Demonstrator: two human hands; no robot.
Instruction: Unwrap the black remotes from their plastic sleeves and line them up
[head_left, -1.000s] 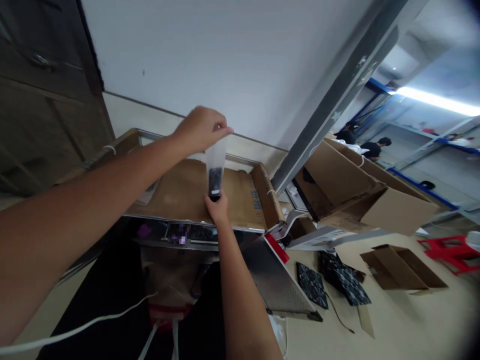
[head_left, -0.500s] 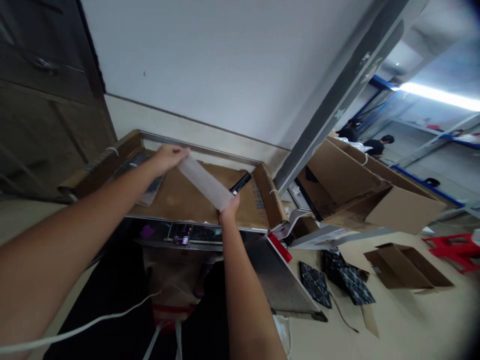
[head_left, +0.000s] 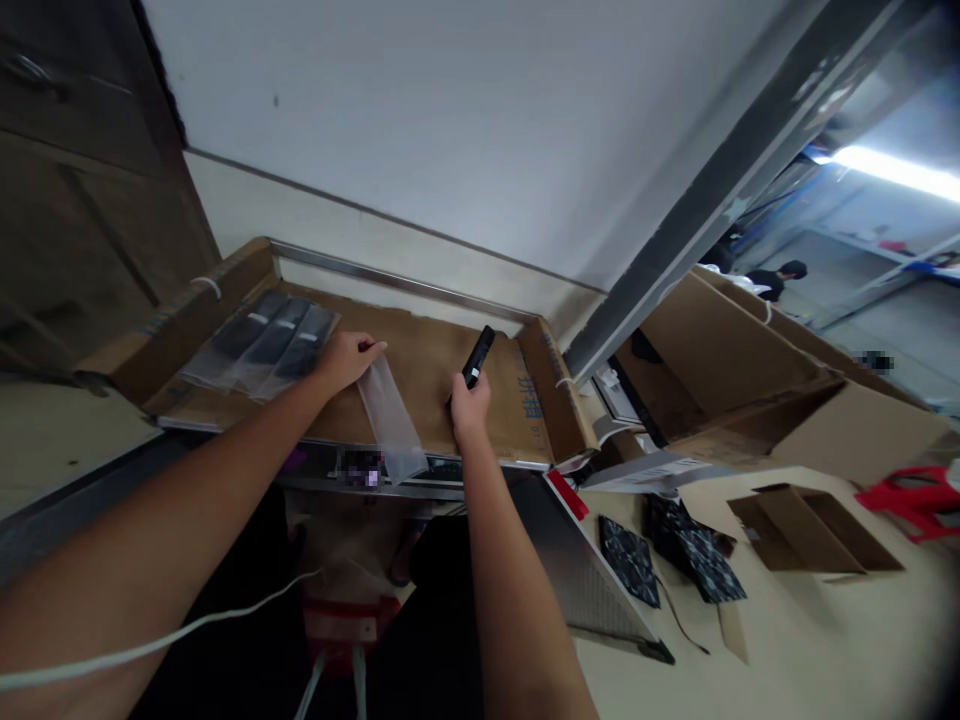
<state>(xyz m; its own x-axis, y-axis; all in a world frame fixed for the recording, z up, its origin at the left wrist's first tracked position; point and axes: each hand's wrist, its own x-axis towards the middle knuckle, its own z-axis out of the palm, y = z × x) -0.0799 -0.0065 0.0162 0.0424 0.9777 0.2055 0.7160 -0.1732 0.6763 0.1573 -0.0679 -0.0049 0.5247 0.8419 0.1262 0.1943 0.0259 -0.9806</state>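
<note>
White wall point(head_left: 450, 120), cardboard worktop point(head_left: 427, 365), bag point(head_left: 390, 420), black device point(head_left: 478, 357)

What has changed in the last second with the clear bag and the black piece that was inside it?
The left hand brought the clear bag down from upright to lie on the cardboard sheet, now empty. The black piece came out of it; the right hand grips it bare, apart from the bag. The left hand kept its hold on the bag's end. The cardboard boxes at the right stayed.
</note>
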